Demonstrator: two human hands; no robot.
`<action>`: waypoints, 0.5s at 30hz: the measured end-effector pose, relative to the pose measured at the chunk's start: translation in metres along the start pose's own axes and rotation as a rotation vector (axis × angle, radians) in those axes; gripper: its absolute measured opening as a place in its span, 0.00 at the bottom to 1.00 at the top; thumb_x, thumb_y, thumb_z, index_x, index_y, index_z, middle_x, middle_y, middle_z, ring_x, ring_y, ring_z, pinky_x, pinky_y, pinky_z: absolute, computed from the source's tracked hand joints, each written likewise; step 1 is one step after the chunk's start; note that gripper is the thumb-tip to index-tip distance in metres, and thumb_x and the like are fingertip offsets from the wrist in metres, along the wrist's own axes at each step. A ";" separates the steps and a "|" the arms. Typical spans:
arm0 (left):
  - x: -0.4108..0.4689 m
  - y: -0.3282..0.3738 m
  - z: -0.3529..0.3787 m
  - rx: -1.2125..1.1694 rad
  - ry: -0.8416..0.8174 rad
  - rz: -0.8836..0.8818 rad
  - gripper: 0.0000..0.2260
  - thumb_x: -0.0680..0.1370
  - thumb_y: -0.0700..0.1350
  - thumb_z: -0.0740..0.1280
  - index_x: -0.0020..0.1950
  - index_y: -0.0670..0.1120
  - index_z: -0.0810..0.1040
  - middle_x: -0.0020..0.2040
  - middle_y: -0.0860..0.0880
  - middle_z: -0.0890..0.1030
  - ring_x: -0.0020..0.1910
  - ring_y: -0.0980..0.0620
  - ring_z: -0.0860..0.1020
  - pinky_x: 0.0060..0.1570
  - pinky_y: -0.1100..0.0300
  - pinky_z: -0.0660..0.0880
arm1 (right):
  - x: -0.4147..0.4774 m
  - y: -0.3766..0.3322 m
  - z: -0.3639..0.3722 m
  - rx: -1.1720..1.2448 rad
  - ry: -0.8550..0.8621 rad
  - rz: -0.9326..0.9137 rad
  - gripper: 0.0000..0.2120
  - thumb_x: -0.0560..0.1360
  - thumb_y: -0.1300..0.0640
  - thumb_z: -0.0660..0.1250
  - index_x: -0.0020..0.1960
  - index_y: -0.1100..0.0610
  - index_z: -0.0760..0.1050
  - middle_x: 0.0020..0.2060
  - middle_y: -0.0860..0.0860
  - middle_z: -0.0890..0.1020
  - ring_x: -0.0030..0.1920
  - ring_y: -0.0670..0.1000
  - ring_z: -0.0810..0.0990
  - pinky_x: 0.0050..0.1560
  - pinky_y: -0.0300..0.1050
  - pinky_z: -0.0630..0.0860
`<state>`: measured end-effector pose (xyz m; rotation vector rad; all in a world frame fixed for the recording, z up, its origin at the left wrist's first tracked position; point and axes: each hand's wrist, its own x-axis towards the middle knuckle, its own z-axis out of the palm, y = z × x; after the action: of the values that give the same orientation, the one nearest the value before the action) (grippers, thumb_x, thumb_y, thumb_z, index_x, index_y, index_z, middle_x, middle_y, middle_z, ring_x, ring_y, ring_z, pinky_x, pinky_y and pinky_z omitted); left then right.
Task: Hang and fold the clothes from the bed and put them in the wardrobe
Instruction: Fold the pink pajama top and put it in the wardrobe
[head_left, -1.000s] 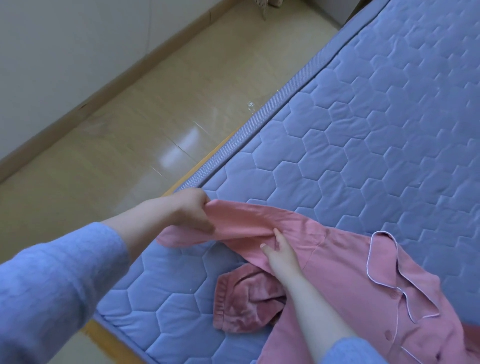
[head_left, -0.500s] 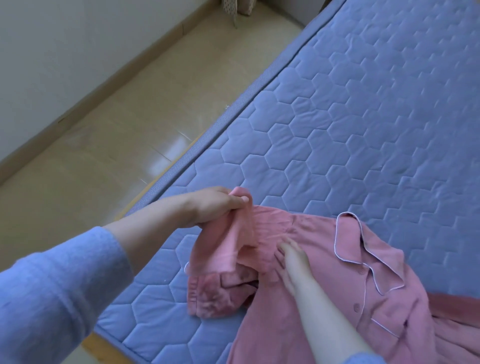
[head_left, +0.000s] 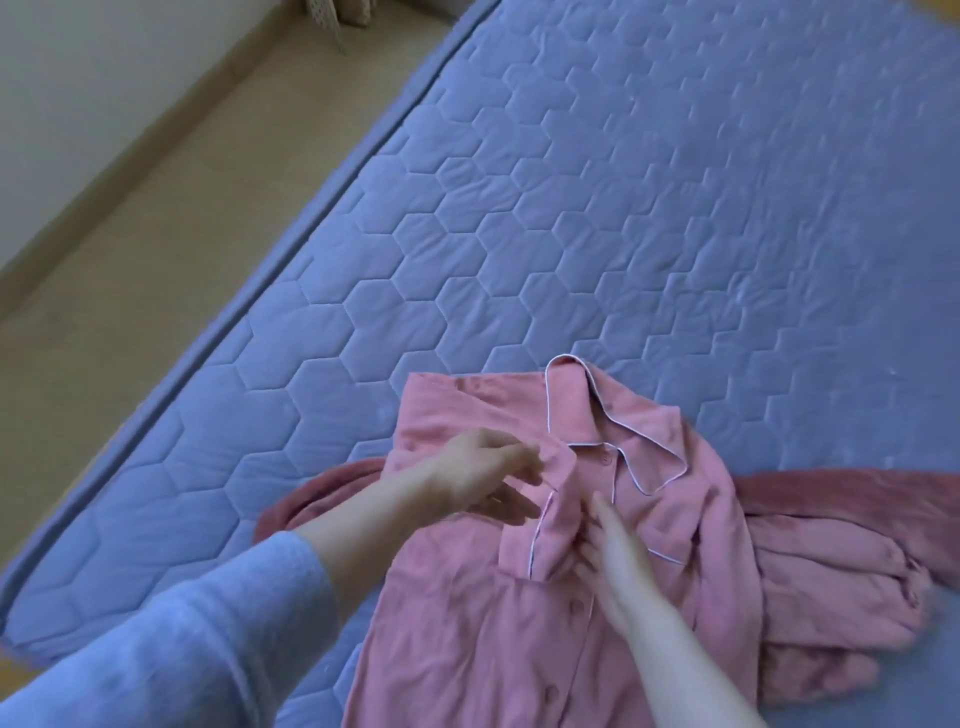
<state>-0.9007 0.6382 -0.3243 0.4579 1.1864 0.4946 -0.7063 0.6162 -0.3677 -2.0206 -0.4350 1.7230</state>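
A pink pyjama shirt (head_left: 467, 613) with white piping lies front up on the blue quilted mattress (head_left: 571, 208), collar (head_left: 582, 415) pointing away from me. Its left sleeve is folded across the chest, and the cuff (head_left: 540, 540) rests near the button line. My left hand (head_left: 483, 478) hovers over the folded sleeve with its fingers apart, holding nothing. My right hand (head_left: 608, 556) lies flat on the shirt beside the cuff, fingers spread and pressing the cloth down. No wardrobe or hanger is in view.
More pink clothing (head_left: 831, 571) lies bunched to the right of the shirt, and a darker pink piece (head_left: 311, 499) pokes out at its left. The mattress edge (head_left: 249, 332) runs diagonally, with beige floor (head_left: 130, 260) and a wall beyond it.
My left hand carried the sleeve from the mattress edge across the shirt's front and let it go. My right hand slid from the shoulder down to the chest.
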 end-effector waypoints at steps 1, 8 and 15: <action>0.004 -0.008 0.000 0.112 0.122 0.046 0.07 0.80 0.41 0.62 0.50 0.40 0.78 0.47 0.43 0.82 0.36 0.47 0.83 0.38 0.54 0.82 | 0.003 0.002 -0.006 -0.095 0.016 -0.033 0.11 0.80 0.49 0.61 0.57 0.53 0.78 0.51 0.50 0.83 0.52 0.49 0.80 0.51 0.48 0.75; 0.006 -0.056 -0.047 0.772 0.656 0.077 0.05 0.71 0.41 0.67 0.46 0.47 0.76 0.45 0.49 0.79 0.44 0.48 0.78 0.42 0.55 0.75 | 0.020 0.017 0.007 -0.909 0.205 -0.294 0.33 0.71 0.37 0.68 0.69 0.54 0.69 0.62 0.55 0.77 0.63 0.57 0.74 0.54 0.42 0.65; 0.012 -0.081 -0.063 0.712 0.741 0.013 0.33 0.67 0.46 0.75 0.68 0.43 0.65 0.56 0.45 0.73 0.53 0.46 0.75 0.47 0.54 0.74 | 0.040 0.013 0.023 -0.963 0.323 -0.390 0.13 0.76 0.54 0.61 0.59 0.56 0.72 0.55 0.58 0.81 0.56 0.62 0.78 0.46 0.49 0.67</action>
<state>-0.9473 0.5846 -0.3998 0.9346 2.0898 0.2319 -0.7225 0.6285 -0.4108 -2.5053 -1.6450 0.9704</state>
